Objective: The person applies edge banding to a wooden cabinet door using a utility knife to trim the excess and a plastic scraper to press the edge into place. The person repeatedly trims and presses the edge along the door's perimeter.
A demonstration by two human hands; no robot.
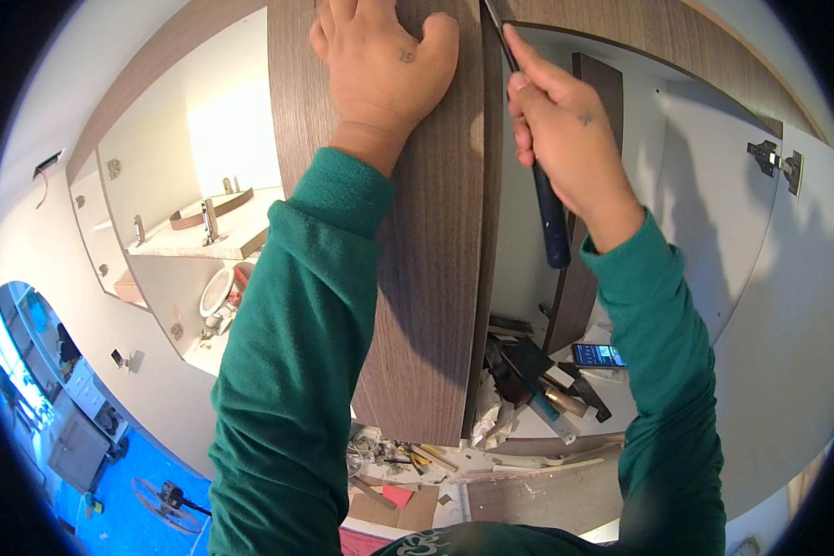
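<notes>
1. Wood-grain brown fills the middle of the frame: a cupboard door (426, 232) hangs edge-on to the camera, running from the top centre down to the lower centre.
2. At the top centre the left hand (385, 65) lies flat on the door's face, fingers spread apart and gripping nothing, pressing the panel steady.
3. Just right of it, the right hand (565, 139) has its fingers clamped around the dark blue handle of a screwdriver (549, 208), whose shaft points up toward the door's top edge and leaves the frame there; the tip is out of sight.
4. Judging by this, the step in hand is fitting or adjusting the door at its upper fixing. The next move seems to call for keeping the panel still while the tool turns squarely in the screw.
5. A metal hinge (775, 159) sits on the white cabinet wall at the upper right.
6. Below, at the lower right, a white shelf (621, 408) inside the cabinet holds a phone (597, 355) with a lit screen and a heap of tools (537, 380).
7. At the left, open white cabinets hold a shelf board (241, 236); blue floor covering (130, 519) shows at the lower left.
</notes>
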